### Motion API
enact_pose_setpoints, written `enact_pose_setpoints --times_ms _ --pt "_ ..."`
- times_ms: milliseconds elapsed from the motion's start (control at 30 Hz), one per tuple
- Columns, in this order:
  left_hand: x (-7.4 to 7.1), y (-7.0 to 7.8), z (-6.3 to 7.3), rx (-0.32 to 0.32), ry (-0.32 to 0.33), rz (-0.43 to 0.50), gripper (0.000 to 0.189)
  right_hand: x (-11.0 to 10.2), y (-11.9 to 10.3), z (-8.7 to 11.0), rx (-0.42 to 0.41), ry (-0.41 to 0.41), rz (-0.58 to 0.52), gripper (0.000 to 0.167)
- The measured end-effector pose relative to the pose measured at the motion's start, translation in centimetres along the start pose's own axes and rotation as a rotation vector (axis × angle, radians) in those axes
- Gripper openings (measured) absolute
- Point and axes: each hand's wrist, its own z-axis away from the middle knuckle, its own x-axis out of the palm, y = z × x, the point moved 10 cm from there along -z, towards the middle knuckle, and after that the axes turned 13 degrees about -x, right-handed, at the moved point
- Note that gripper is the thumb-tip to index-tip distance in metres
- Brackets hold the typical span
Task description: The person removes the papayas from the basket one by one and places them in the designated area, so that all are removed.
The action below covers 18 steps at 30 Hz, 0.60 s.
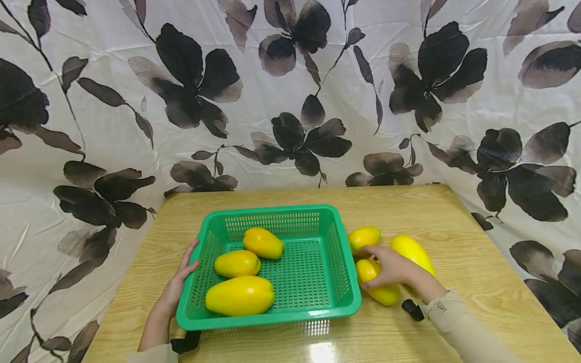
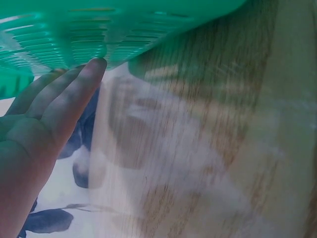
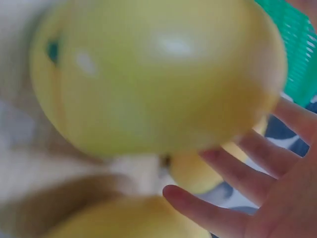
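A green plastic basket point(image 1: 302, 275) holds three yellow papayas, a large front one point(image 1: 239, 296), a middle one point(image 1: 237, 263) and a rear one point(image 1: 263, 243). My left hand point(image 1: 177, 282) lies along the basket's left side, its fingertips at the rim. In the left wrist view its straight fingers point(image 2: 69, 99) touch the outer wall; the thumb is out of sight there. To the right of the basket, my right hand point(image 1: 392, 267) grips a papaya point(image 1: 383, 295) on the table, thumb on the near side, fingers on the far side. This papaya point(image 3: 173, 94) fills much of the right wrist view.
Two more papayas lie by my right hand: a smaller one point(image 1: 365, 238) against the basket's right side and a large one point(image 1: 413, 253) farther right. The wooden table point(image 1: 472, 302) meets a floral cloth point(image 1: 290, 91) at the back and sides.
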Motion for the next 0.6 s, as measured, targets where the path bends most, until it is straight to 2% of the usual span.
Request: enact_pose_setpoints --times_ms 267,600 --pt "0.0 0.1 0.0 0.013 -0.001 -0.006 0.052 -3.3 -1.4 -0.5 -0.028 0.002 0.103 0.075" --pt "0.0 0.0 0.0 -0.002 0.0 0.005 0.053 -6.6 -3.8 -2.9 -0.092 0.096 0.164 0.079"
